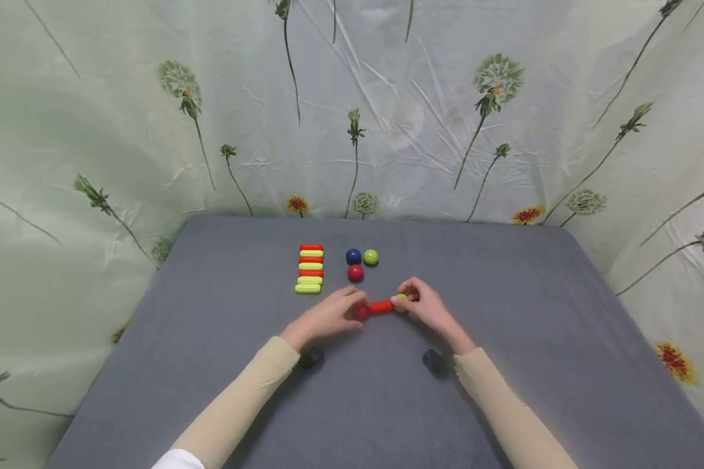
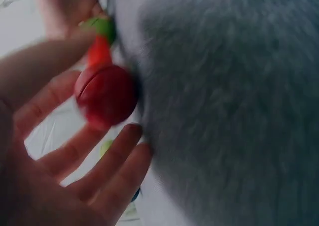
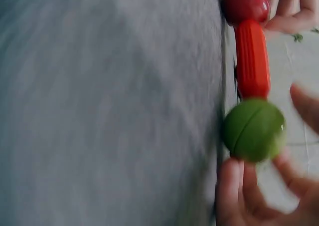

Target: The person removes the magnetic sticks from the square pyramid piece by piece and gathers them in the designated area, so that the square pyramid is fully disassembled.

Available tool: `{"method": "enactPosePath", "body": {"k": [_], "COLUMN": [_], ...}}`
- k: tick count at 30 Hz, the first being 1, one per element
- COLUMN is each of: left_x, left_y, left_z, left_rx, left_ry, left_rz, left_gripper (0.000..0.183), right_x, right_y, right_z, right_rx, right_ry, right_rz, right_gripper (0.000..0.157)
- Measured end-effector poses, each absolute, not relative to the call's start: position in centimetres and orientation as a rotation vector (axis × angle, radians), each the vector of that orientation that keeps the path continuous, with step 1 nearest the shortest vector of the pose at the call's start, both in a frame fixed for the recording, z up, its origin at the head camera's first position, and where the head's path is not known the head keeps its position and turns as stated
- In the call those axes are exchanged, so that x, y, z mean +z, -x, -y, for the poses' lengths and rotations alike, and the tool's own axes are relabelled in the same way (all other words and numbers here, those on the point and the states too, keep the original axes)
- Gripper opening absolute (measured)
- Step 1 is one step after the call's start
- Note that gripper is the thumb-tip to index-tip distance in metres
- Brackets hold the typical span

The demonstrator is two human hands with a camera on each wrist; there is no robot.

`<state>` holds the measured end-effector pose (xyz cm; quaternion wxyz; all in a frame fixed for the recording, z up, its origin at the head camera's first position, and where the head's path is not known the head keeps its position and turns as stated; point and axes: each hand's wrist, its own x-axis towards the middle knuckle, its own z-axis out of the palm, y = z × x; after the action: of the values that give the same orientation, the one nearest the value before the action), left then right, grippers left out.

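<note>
A red magnetic-looking rod (image 1: 381, 306) joins a red ball (image 2: 105, 96) at its left end and a green ball (image 3: 253, 130) at its right end. My left hand (image 1: 328, 314) is around the red ball, its fingers spread and loosely bent; in the left wrist view the thumb reaches across above the ball. With its fingertips at the green ball, my right hand (image 1: 430, 307) pinches it at the rod's end. The right wrist view shows one blurred finger raised off that ball.
Several red and yellow-green rods (image 1: 310, 267) lie in a stacked column left of the hands. Beyond the hands sit a blue ball (image 1: 353, 256), a second green ball (image 1: 371, 257) and another red ball (image 1: 355, 273). A flower-patterned curtain (image 1: 387, 130) hangs behind the grey table (image 1: 521, 293).
</note>
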<state>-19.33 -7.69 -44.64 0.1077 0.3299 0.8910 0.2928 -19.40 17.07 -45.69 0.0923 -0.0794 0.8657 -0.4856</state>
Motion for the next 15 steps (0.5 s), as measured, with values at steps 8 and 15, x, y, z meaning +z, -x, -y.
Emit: {"method": "enactPosePath", "body": {"k": [8,15], "left_x": [-44.8,-44.2], "left_y": [20.0,22.4], "left_z": [7.1,8.9], "left_rx": [0.704,1.322], "left_ry": [-1.010,-0.588], "left_rz": [-2.716,-2.777], "left_gripper": [0.029,0.025], "right_x": [-46.0,-46.0], "right_y": [19.4,19.4], "right_z": [-18.4,-18.5], "right_rx": [-1.526,-1.533], "right_ry": [0.446,0.442], "right_rz": [-2.389,-2.371], "right_gripper": [0.024,0.026]}}
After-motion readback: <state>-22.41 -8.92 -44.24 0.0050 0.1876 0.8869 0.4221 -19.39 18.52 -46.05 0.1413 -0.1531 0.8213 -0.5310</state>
